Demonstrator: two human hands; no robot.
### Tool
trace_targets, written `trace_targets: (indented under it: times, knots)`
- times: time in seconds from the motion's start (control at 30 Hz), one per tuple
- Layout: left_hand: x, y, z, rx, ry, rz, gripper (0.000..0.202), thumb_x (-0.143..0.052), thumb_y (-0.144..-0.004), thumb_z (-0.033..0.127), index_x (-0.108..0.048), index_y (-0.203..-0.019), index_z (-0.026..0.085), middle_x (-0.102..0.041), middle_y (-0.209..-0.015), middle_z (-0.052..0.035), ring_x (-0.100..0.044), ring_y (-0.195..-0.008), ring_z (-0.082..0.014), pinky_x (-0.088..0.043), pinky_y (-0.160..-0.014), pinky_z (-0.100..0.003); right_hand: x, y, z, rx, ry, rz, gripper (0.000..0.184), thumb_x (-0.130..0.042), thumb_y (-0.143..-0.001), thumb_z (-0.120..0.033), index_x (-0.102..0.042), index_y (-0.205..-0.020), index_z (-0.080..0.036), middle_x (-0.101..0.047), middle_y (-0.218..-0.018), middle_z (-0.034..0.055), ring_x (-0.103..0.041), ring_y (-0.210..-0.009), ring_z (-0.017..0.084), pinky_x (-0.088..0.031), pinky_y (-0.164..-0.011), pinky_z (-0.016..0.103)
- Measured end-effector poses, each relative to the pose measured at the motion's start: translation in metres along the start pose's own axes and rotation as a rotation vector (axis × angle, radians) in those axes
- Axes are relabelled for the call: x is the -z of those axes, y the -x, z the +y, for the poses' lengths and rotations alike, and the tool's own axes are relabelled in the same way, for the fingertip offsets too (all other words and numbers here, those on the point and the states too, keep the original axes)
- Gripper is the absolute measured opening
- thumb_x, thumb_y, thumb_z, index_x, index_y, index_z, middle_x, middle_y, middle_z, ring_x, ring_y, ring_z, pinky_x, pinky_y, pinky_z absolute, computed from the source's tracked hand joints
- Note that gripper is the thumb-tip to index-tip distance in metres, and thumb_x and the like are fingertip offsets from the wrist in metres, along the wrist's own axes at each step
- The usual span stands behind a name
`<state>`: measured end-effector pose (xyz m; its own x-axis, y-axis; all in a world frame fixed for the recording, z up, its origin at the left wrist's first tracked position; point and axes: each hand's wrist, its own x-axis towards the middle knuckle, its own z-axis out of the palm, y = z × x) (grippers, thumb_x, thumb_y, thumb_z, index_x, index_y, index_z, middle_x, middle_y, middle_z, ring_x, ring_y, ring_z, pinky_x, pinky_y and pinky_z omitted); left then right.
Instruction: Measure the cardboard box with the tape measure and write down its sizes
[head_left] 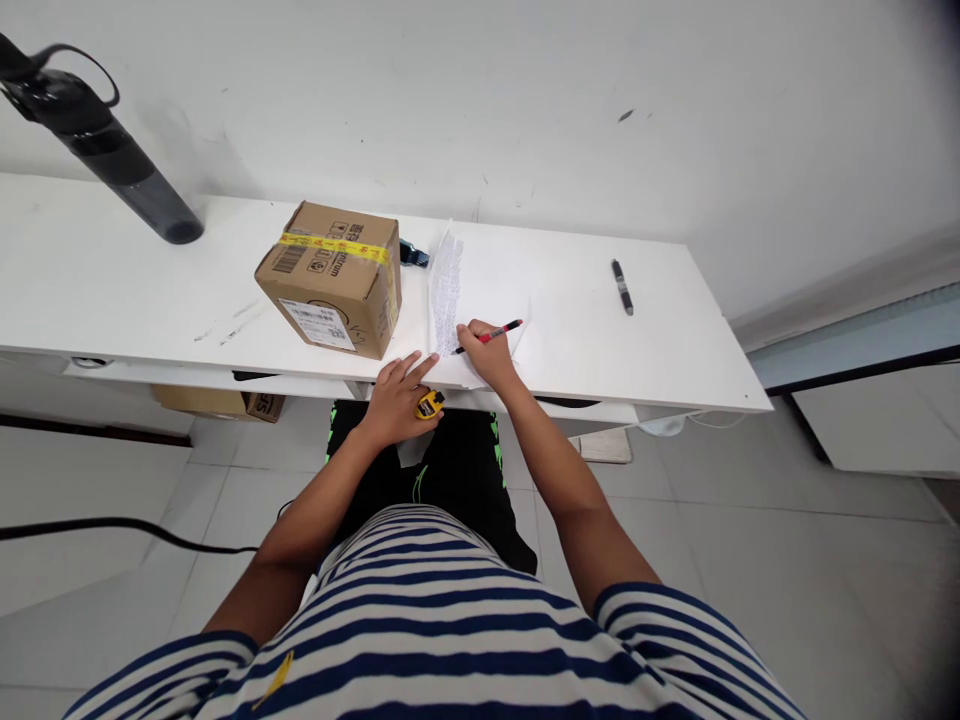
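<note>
My right hand [486,358] is closed around a red and black pen [504,331], its tip down at the lower part of a sheet of paper [446,285] with dense handwriting. My left hand [395,402] rests at the front edge of the white desk [570,340], its fingers reaching onto the top near the paper's lower left corner. A yellow and black tape measure [430,404] is held at the thumb side of that hand, just off the desk edge. Left of the paper stands a taped cardboard box [337,280] with a shipping label.
A dark bottle [142,185] stands at the back left. Behind the box a dark blue object [414,254] shows in part. A black pen [622,287] lies to the right. The wall [525,110] rises behind the desk, and another carton [217,402] sits underneath.
</note>
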<state>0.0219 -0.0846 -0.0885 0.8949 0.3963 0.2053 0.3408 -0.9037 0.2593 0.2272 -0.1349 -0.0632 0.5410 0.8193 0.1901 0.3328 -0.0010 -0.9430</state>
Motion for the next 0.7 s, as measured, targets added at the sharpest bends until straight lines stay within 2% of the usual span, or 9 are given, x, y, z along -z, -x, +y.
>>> trace_targets:
  times: [0.13,0.4,0.7]
  knots:
    - [-0.0005,0.0001,0.0001,0.007,0.026,-0.002,0.032,-0.064,-0.083,0.052,-0.077,-0.096,0.026,-0.039,-0.164,0.001,-0.034,-0.153,-0.0336,-0.024,-0.125,-0.054,0.0003,-0.0006,0.0007,-0.006,0.021,-0.046,0.043,-0.056,-0.085,-0.046,-0.032,-0.057,-0.024,-0.033,-0.056,-0.0046,-0.036,-0.059,0.012,-0.033,-0.06,0.03]
    - [-0.0007,0.0007,-0.0004,0.007,0.04,0.003,0.031,-0.063,-0.083,0.052,-0.077,-0.095,0.026,-0.04,-0.164,0.0016,-0.034,-0.153,-0.0338,-0.024,-0.126,-0.053,0.0001,0.0009,-0.0005,-0.008,0.005,0.044,0.045,-0.055,-0.085,-0.046,-0.027,-0.057,-0.025,-0.029,-0.055,-0.0049,-0.034,-0.058,0.012,-0.031,-0.059,0.03]
    - [-0.0001,0.0004,0.0007,0.015,0.042,0.003,0.031,-0.065,-0.082,0.052,-0.078,-0.096,0.026,-0.042,-0.163,0.0012,-0.033,-0.153,-0.0347,-0.027,-0.123,-0.054,-0.0004,-0.0027,0.0019,-0.044,0.024,-0.009,0.045,-0.056,-0.085,-0.05,-0.034,-0.056,-0.025,-0.037,-0.055,-0.0045,-0.039,-0.059,0.013,-0.036,-0.061,0.029]
